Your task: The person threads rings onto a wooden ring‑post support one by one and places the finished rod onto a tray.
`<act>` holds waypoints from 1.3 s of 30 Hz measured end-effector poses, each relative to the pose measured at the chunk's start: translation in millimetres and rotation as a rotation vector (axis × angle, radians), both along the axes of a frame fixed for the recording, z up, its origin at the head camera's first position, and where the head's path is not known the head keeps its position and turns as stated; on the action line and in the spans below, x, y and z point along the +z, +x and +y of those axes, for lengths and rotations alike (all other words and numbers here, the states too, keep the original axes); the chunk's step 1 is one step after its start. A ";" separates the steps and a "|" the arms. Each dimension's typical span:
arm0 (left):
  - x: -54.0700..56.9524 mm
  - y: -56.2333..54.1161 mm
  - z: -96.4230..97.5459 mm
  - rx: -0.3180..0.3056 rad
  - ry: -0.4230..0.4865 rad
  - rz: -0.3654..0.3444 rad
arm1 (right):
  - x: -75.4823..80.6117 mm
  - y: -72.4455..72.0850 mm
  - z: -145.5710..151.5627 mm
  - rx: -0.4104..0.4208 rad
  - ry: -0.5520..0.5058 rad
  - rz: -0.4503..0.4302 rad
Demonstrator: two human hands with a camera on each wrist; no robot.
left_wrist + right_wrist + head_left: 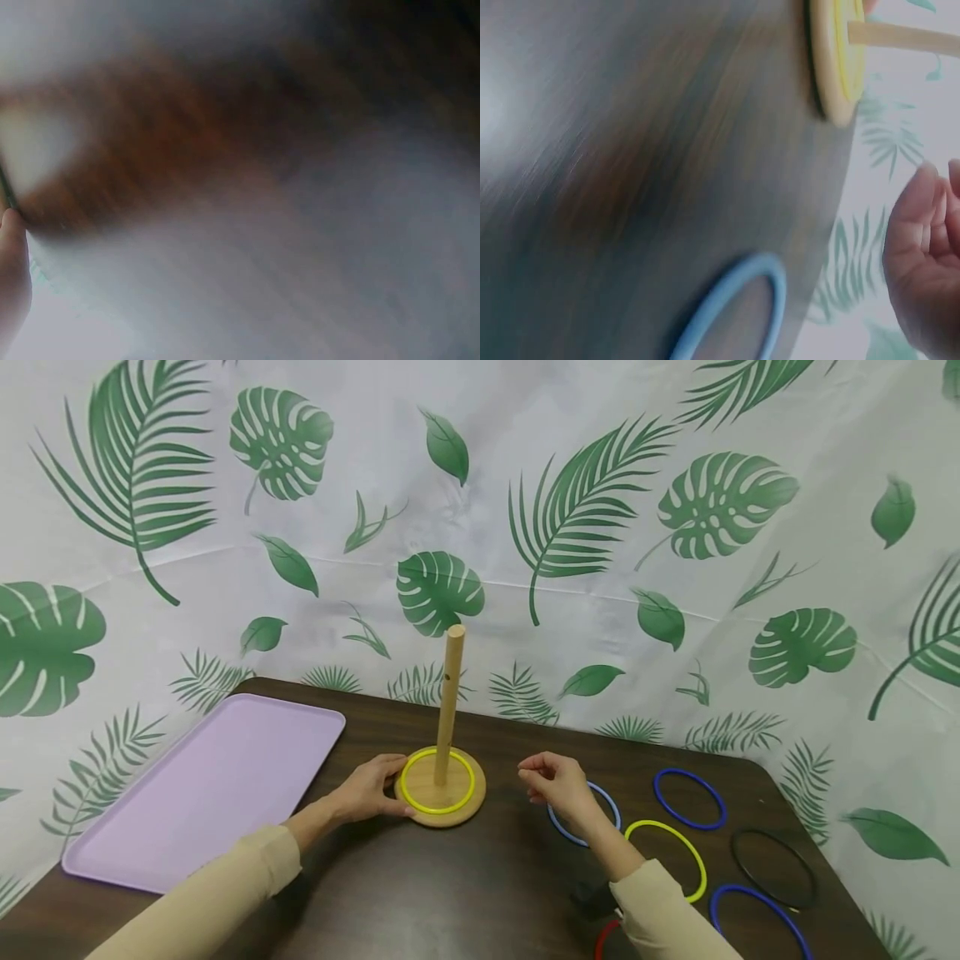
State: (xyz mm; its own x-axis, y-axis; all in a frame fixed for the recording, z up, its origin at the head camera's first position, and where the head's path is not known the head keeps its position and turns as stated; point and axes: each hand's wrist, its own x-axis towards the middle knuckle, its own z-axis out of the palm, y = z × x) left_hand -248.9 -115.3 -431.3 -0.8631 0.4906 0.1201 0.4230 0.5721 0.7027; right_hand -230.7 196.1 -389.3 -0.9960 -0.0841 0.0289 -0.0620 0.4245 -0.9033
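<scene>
In the head view a wooden ring stand (448,693) has an upright peg on a round base. One yellow ring (405,789) lies flat on that base around the peg. My left hand (369,789) grips the base's left edge, thumb in front and fingers behind. The left wrist view is blurred and catches only a fingertip (11,247). To the right of the stand, my right hand (558,785) is above the table, fingers loosely bent and holding nothing. A light blue ring (727,296) lies below it, partly hidden by the hand in the head view.
Right of the stand, the dark table (420,893) bears another yellow ring (699,860), blue rings (723,810), a black ring (813,877) and a red ring (602,935) mostly behind the right sleeve. A lilac tray (225,777) lies on the left. A leaf-print cloth (480,527) hangs behind.
</scene>
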 end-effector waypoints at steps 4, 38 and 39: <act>0.1 -0.3 -0.3 0.001 0.004 -0.004 | 3.0 13.3 29.7 0.114 0.011 -0.019; -2.0 -1.1 1.0 0.004 0.016 -0.024 | -24.8 86.5 139.8 0.705 0.260 -0.022; -1.8 -1.1 1.2 0.004 0.016 -0.025 | -25.2 86.8 140.0 0.707 0.260 -0.014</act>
State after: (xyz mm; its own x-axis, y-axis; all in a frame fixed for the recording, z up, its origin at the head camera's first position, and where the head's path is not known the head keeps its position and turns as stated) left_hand -250.0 -114.1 -433.1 -0.8680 0.4852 0.1058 0.4026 0.5627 0.7220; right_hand -143.9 336.1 -414.5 -0.7023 -0.7060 -0.0913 -0.3883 0.4874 -0.7821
